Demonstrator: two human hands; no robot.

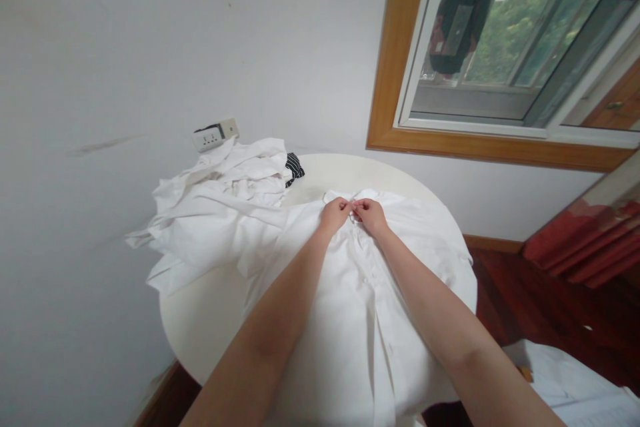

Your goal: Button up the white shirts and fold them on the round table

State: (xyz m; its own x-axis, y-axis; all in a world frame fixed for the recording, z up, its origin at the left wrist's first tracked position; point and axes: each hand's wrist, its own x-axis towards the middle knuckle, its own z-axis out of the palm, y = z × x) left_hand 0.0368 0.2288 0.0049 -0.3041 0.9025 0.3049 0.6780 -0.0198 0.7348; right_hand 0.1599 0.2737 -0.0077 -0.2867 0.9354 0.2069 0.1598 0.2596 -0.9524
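A white button-up shirt lies spread over the round table, its collar end away from me and its lower part hanging toward me. At the top of its front opening, near the collar, my left hand pinches the cloth. My right hand pinches the shirt right beside it, and the fingertips of both hands nearly meet. Whether a button sits between the fingers is too small to make out. Below the hands the front edges run down the middle, with small buttons along the upper part.
A heap of white clothes rests on the left of the white round table, beside a black striped cloth. Behind are a wall socket and a wood-framed window. A red curtain hangs at right, above a white bag-like item.
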